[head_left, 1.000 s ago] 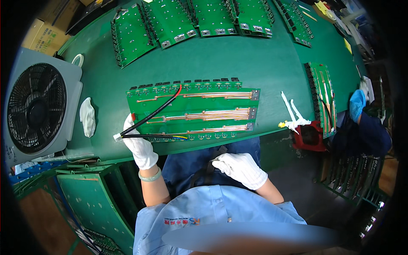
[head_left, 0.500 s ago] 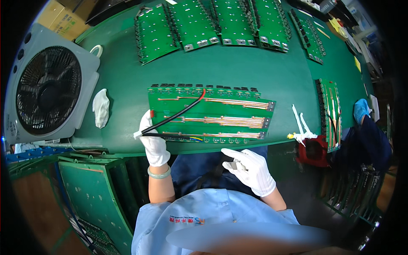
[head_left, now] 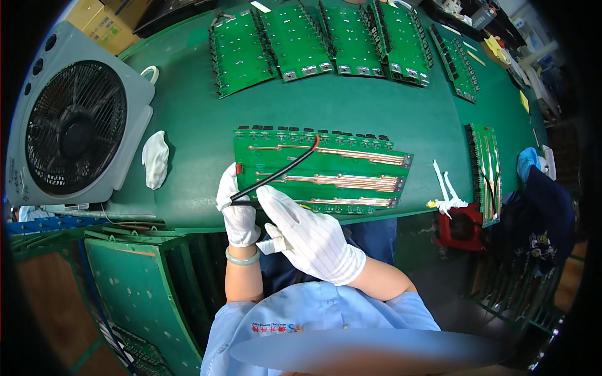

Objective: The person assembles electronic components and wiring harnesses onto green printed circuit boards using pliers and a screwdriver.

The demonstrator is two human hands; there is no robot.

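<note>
Left hand point(head_left: 239, 212) and right hand point(head_left: 313, 243) close together, at the near left corner of a circuit board point(head_left: 342, 166).
At left a grey fan point(head_left: 76, 128), then a white cloth item point(head_left: 155, 160); the left hand closed on a black cable point(head_left: 274, 176) at its near end; the right, forefinger out, has a small pale piece point(head_left: 271, 245) by its fingers, whether gripped I cannot tell.
</note>
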